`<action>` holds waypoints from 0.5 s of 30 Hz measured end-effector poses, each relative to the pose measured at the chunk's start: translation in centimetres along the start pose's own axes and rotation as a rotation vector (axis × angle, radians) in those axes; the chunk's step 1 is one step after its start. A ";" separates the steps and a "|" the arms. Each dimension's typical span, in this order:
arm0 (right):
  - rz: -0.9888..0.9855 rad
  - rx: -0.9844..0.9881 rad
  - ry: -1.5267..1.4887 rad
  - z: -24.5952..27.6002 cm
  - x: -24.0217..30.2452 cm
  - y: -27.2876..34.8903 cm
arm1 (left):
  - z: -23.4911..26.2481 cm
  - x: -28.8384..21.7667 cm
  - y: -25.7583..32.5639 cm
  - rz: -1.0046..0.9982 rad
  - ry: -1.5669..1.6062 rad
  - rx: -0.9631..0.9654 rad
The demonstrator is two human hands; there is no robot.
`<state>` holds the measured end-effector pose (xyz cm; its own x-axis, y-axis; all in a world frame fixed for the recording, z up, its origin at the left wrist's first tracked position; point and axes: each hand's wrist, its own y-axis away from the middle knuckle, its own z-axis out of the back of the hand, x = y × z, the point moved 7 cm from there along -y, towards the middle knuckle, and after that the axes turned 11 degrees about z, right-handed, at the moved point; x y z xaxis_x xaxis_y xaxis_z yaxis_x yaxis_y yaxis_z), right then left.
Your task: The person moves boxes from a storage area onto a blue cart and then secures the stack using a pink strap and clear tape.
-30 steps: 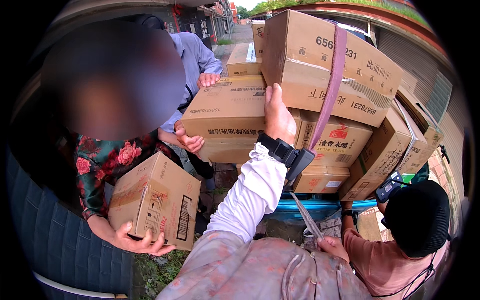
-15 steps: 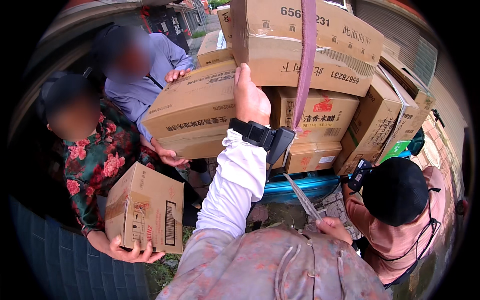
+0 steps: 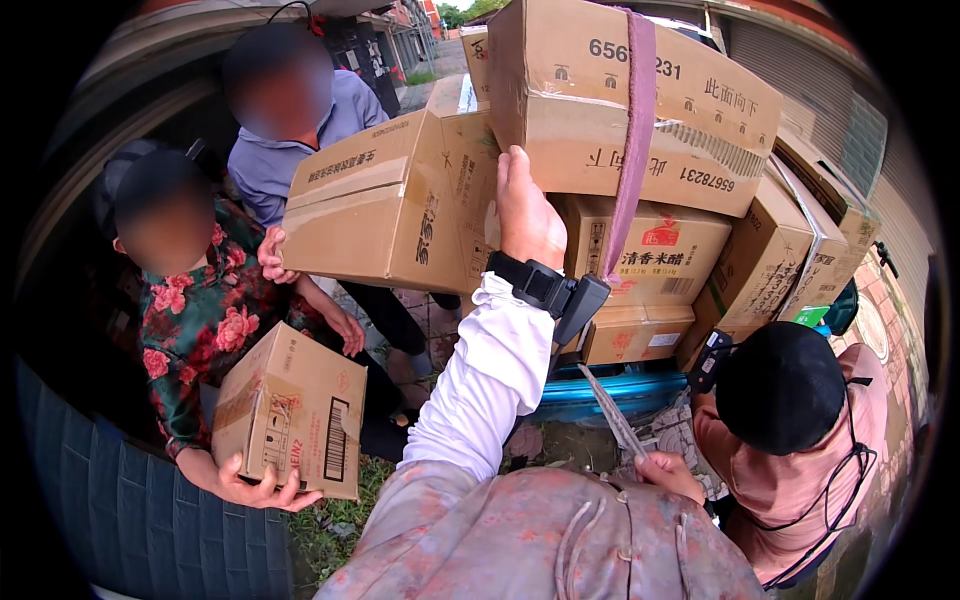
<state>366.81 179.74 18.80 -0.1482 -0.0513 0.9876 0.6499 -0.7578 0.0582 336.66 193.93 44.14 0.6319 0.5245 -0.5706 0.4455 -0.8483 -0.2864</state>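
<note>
Yours: left hand (image 3: 531,215), open, fingers extended at the lower left corner of the top box (image 3: 575,105), far right; right hand (image 3: 671,474), closed round a grey strap (image 3: 611,412), near right.

From beside the person, I am seeing a loose greyish-mauve top (image 3: 480,550), with soft reddish blotches patterning the fabric. Pale cords (image 3: 574,565) are hanging down its front near a dark central line (image 3: 629,545). A wrinkled white sleeve (image 3: 470,385) is covering the left forearm. Below the left hand (image 3: 530,220), a black buckled strap (image 3: 525,280) is circling the wrist, carrying a blocky dark case (image 3: 585,308).
</note>
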 end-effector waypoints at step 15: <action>-0.080 0.004 -0.060 0.4 0.3 0.2 | 0.9 0.4 0.0 -0.008 0.072 -0.112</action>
<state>367.18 179.79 19.13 -0.1552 0.0488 0.9867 0.6405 -0.7554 0.1381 336.34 194.10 43.23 0.6700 0.5383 -0.5112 0.5161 -0.8327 -0.2005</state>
